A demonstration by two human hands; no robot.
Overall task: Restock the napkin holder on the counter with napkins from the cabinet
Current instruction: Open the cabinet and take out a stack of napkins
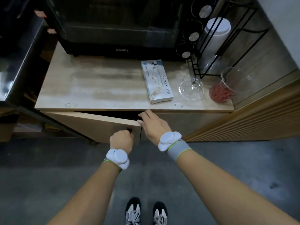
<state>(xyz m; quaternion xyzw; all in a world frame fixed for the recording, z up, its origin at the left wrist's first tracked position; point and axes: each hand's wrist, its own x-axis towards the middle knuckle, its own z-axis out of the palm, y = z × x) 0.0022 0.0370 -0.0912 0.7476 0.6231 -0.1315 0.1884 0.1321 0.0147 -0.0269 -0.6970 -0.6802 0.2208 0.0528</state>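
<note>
Left fingers: the left hand (pixel 121 139) is clenched around a dark pull on the face of the cabinet door (pixel 100 125); the fingertips are curled out of sight, so the depth of the grasp cannot be told.
Right fingers: the right hand (pixel 151 123) lies loose, fingers (pixel 142 114) spread and resting on the door's top free corner, not gripping anything.
Door: swung partly out from under the counter (pixel 97 88), hinged on the side away from both hands; a dark gap shows just beyond the right fingertips.
Step in hand: likely opening the door wide enough to reach inside.
Doing it well: pull along the hinge arc with the left grip, let the right fingers steer the corner, and keep them clear of the gap under the counter edge.
Napkins: not visible; presumably inside the cabinet, beyond the fingertips in the dark.
Napkin holder: cannot be identified; a white box (pixel 156 82) lies on the counter just past the right fingers, its use unclear.
Farther out: a black oven (pixel 121 26) behind, a clear dish (pixel 190 89) beside the box.
</note>
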